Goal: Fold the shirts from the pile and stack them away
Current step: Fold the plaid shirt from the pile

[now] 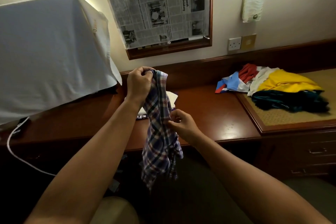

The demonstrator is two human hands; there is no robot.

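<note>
A blue, red and white plaid shirt [160, 143] hangs bunched in the air in front of the wooden desk [218, 114]. My left hand [139, 83] grips its top end, raised above the desk. Lower down, my right hand [181, 123] pinches the shirt's edge at about mid-length. The shirt's lower part dangles below the desk's front edge. The pile of shirts [276, 87] lies at the right on a woven mat: yellow, dark green, white, red and a blue-and-white one. Light folded cloth [172, 99] lies on the desk behind the plaid shirt, mostly hidden.
A large object draped in grey cloth [49, 51] fills the desk's left side. A white cable [12, 143] and a dark device lie at the left edge. A mirror covered with newspaper [160, 9] hangs on the wall. Drawers [316, 151] sit under the right section.
</note>
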